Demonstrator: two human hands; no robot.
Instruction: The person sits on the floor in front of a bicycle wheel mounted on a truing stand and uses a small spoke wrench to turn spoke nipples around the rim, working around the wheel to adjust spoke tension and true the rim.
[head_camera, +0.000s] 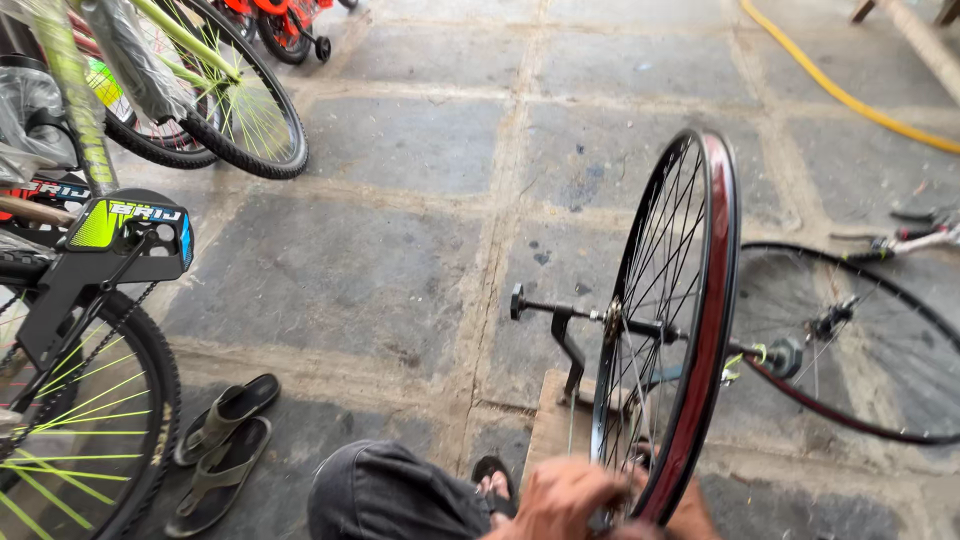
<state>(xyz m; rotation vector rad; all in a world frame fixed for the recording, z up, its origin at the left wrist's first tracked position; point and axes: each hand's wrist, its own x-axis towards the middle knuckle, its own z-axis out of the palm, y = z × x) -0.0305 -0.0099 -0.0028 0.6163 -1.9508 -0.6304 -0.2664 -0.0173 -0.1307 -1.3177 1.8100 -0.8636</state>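
On the grey stone-slab floor (330, 270), an upright black bicycle wheel with a dark red rim strip and thin silver spokes (672, 320) stood on a black metal truing stand (566, 340), its axle running through the hub. At its bottom edge the left hand (560, 500) pressed against the spokes, fingers curled on them; the right hand was hidden behind the rim, its state unclear. Another black wheel (850, 340) lay flat beside it, brown sandals (222, 450) well apart

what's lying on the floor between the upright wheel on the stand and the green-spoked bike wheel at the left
In the head view, a pair of dark sandals lies there on the stone floor, and the person's bent knee.
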